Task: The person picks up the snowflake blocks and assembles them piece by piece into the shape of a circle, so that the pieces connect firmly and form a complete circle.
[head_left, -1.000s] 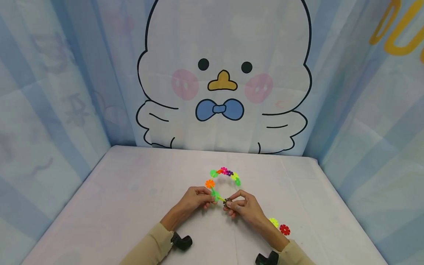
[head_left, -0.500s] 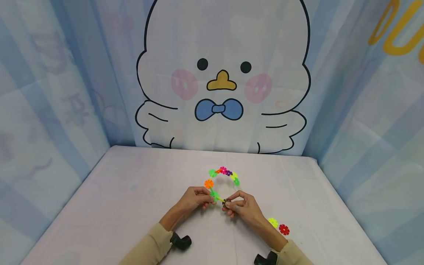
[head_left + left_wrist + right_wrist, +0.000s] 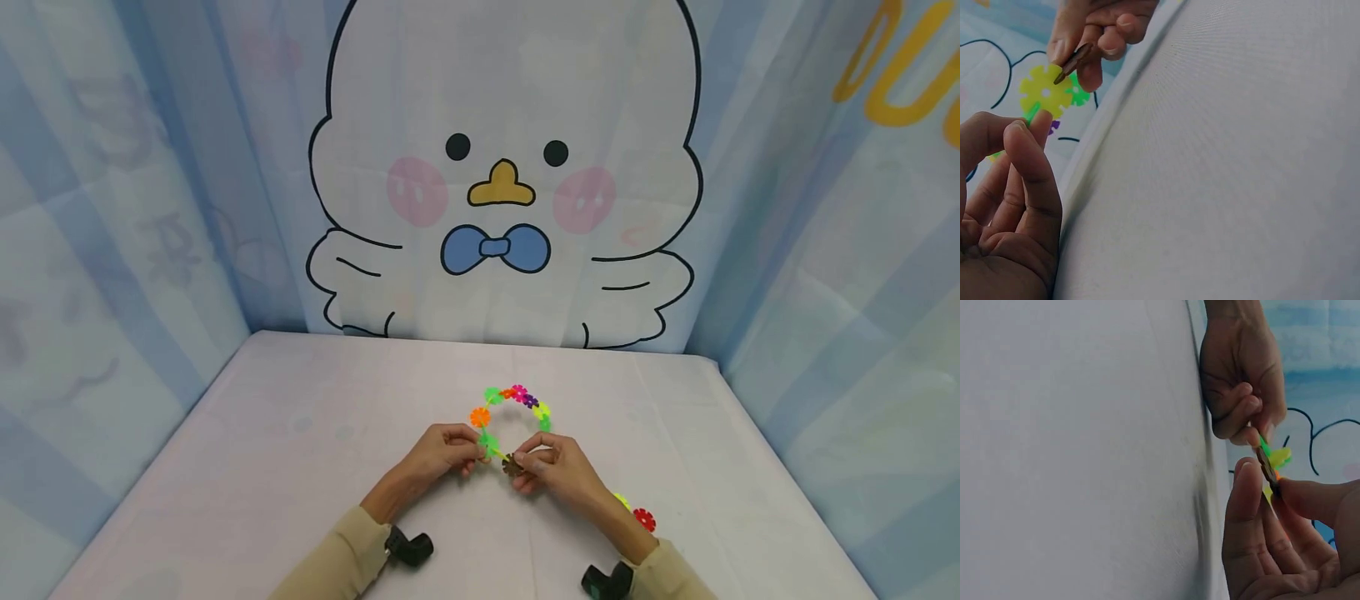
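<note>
A chain of small notched plastic discs curves in an arc beyond the hands, with an orange disc, a pink disc and a purple disc among them. My left hand pinches a green disc of this chain between thumb and finger. Beside it, a yellow disc meets a brown disc at an angle. My right hand pinches that brown disc with thumb and fingertips. Whether its slot is fully seated in the yellow one I cannot tell.
On the white-covered table, a loose red disc and a yellow disc lie by the right forearm, which partly covers the yellow one. A curtain with a cartoon bird hangs behind the table.
The brown disc has turned to show more of its face. The far part of the chain has swung slightly right and nearer. My right hand has shifted slightly right; both hands keep their pinch.
</note>
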`<state>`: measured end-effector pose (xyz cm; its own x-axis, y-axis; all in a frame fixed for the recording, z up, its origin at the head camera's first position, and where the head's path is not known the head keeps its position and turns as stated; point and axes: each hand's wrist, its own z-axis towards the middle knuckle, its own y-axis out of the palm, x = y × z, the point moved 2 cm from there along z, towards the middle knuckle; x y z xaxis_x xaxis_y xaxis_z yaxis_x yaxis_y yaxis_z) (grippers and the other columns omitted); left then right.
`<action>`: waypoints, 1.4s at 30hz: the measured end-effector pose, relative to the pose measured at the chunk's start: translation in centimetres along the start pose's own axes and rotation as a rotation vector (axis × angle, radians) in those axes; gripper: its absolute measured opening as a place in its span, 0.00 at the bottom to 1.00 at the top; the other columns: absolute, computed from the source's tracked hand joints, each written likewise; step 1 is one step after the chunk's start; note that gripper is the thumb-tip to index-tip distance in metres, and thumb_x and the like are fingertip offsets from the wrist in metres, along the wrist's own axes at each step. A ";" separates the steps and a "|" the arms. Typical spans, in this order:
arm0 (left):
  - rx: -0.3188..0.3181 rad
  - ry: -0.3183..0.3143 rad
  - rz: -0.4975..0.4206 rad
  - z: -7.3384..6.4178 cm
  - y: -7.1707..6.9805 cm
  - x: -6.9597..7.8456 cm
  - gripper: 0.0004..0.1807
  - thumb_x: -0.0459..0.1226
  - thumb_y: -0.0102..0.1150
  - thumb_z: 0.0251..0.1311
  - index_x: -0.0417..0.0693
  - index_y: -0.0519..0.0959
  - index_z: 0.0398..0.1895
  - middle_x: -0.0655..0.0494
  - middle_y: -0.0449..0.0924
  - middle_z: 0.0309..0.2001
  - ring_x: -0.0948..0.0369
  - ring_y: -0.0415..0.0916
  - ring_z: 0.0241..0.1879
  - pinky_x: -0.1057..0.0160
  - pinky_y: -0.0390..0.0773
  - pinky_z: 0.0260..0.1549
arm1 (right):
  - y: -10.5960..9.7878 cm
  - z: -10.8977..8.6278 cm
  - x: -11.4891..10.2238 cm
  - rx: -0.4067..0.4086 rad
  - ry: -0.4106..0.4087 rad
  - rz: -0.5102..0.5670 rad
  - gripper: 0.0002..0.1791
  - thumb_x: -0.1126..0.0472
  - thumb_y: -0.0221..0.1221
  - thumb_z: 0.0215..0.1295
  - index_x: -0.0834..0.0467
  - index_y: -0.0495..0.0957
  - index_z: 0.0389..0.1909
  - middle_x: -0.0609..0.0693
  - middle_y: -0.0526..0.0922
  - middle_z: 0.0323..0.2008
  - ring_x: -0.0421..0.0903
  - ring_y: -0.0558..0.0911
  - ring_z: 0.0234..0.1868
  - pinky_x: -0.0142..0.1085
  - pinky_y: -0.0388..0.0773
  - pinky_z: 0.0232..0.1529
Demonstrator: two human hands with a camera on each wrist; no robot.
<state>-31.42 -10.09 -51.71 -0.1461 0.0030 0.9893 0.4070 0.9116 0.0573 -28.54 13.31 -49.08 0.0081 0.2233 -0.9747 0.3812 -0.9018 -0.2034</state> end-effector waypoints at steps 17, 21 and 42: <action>-0.094 -0.033 -0.017 -0.5 1.6 0.0 0.14 0.35 0.68 0.69 0.34 0.81 0.51 0.48 0.91 0.38 0.63 0.83 0.29 0.65 0.88 0.33 | -0.5 -0.1 -0.4 0.057 -0.044 -0.176 0.10 0.65 0.67 0.71 0.69 0.86 0.44 0.65 0.89 0.32 0.39 0.77 0.22 0.31 0.80 0.24; -0.139 -0.063 -0.009 -0.7 2.7 -0.1 0.13 0.33 0.68 0.69 0.33 0.83 0.51 0.46 0.92 0.39 0.64 0.85 0.29 0.65 0.89 0.33 | -0.3 -0.1 -0.4 0.070 -0.052 -0.161 0.10 0.65 0.68 0.69 0.69 0.86 0.44 0.66 0.88 0.30 0.38 0.77 0.21 0.31 0.81 0.24; -0.028 -0.070 -0.003 -0.4 2.9 -0.2 0.13 0.32 0.70 0.66 0.32 0.83 0.49 0.50 0.91 0.34 0.66 0.81 0.25 0.69 0.86 0.29 | -1.9 -0.6 -1.5 0.067 -0.029 -0.328 0.11 0.60 0.65 0.74 0.64 0.86 0.47 0.60 0.90 0.35 0.43 0.80 0.24 0.33 0.80 0.23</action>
<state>-29.81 -7.58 -51.70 -0.2094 0.0300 0.9774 0.4314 0.8998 0.0648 -28.70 14.97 -47.21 -0.1313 0.4958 -0.8585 0.2980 -0.8062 -0.5111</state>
